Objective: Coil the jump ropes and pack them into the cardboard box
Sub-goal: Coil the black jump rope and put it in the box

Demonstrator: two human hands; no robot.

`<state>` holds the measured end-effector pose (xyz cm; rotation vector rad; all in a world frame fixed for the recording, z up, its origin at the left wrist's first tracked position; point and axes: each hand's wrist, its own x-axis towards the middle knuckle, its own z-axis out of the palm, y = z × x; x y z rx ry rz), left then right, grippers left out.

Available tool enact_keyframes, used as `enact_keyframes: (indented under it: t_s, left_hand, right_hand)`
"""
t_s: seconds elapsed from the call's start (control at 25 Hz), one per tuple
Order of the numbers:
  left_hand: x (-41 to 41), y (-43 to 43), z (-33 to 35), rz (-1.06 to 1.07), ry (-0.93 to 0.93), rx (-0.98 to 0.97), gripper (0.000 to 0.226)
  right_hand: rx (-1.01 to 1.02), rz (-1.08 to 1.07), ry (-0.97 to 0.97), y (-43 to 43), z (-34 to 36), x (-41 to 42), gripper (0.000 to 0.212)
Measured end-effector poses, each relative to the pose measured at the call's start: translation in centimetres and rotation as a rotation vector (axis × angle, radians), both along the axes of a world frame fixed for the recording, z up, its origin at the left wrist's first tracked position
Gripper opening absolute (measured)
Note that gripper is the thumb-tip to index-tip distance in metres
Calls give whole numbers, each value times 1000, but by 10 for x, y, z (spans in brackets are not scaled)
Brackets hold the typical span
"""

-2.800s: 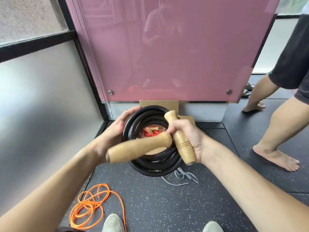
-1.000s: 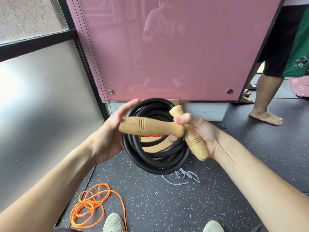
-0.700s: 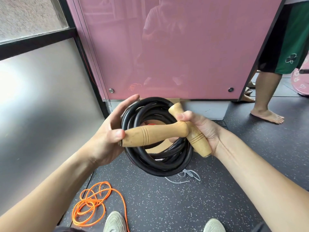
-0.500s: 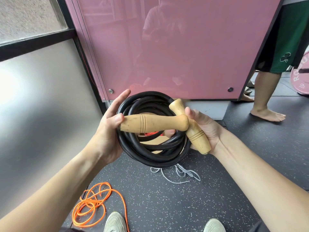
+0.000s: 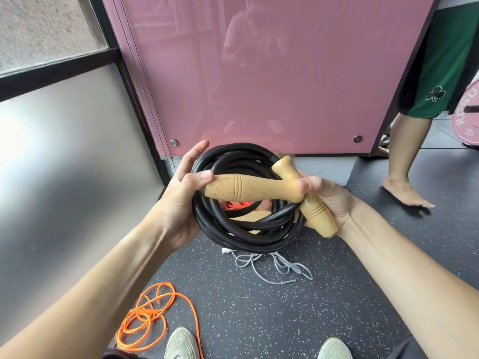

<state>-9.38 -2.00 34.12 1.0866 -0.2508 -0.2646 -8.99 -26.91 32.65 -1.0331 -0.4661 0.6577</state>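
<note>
A thick black jump rope (image 5: pixel 241 235) is wound into a coil and held up in front of me. My left hand (image 5: pixel 178 203) grips the coil's left side, thumb on the end of one wooden handle (image 5: pixel 248 187) that lies across the coil. My right hand (image 5: pixel 326 200) holds the coil's right side together with the second wooden handle (image 5: pixel 311 206), which slants downward. Through the coil I see part of the cardboard box (image 5: pixel 248 216) with a red-orange rope (image 5: pixel 237 204) inside; most of the box is hidden.
An orange rope (image 5: pixel 147 320) lies loose on the dark speckled floor at the lower left, and a grey cord (image 5: pixel 272 265) below the coil. My shoes (image 5: pixel 181 344) are at the bottom. A pink panel (image 5: pixel 259 73) stands behind; a barefoot person (image 5: pixel 404 177) stands at the right.
The coil has risen slightly and the crossing handle has levelled out. My left thumb has come onto that handle's end. The person at the right has shifted position.
</note>
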Motion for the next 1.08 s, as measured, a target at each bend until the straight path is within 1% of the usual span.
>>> enact_keyframes:
  t_s: [0.04, 0.08, 0.16, 0.24, 0.36, 0.4, 0.48, 0.56, 0.64, 0.68, 0.76, 0.84, 0.92, 1.08]
  left_hand:
    - [0, 2, 0, -39, 12, 13, 109]
    - [-1, 5, 0, -82, 6, 30, 112]
    - [-4, 11, 0, -170, -44, 66, 116]
    - [-7, 14, 0, -206, -92, 82, 119]
    - [-10, 14, -2, -166, -99, 65, 121]
    - [-10, 14, -3, -153, -106, 67, 123]
    - [-9, 15, -6, -153, -150, 103, 124]
    - [-9, 13, -9, -139, -202, 171, 121]
    - [-9, 12, -12, -118, -199, 189, 120]
    - [-8, 12, -13, -124, -185, 186, 121]
    - [-5, 16, -14, -170, -209, 205, 127]
    - [-5, 19, -14, -234, -268, 255, 130]
    - [-6, 20, -14, -258, -297, 260, 128]
    - [-13, 11, -15, -200, -237, 141, 122]
  right_hand:
    - [-14, -18, 25, 0, 0, 0, 61]
    - [-20, -23, 65, 2, 0, 0, 59]
    - [-41, -45, 133, 6, 0, -1, 62]
    - [-63, -84, 178, 10, -1, -1, 60]
    - [-69, -54, 178, 16, 1, -1, 32]
    - [-67, -49, 197, 18, 1, -1, 27]
    - [-97, -114, 292, 22, -3, 0, 27]
    - [-158, -238, 364, 28, -9, 2, 31]
    - [-205, -328, 383, 34, -11, 2, 35]
    - [-208, -355, 384, 36, -11, 3, 33]
    - [-204, -386, 381, 40, -9, 3, 25]
    - [-216, -410, 376, 40, -7, 2, 23]
    - [-236, -421, 361, 40, -6, 1, 28]
    - [-236, -392, 342, 32, -2, -1, 42]
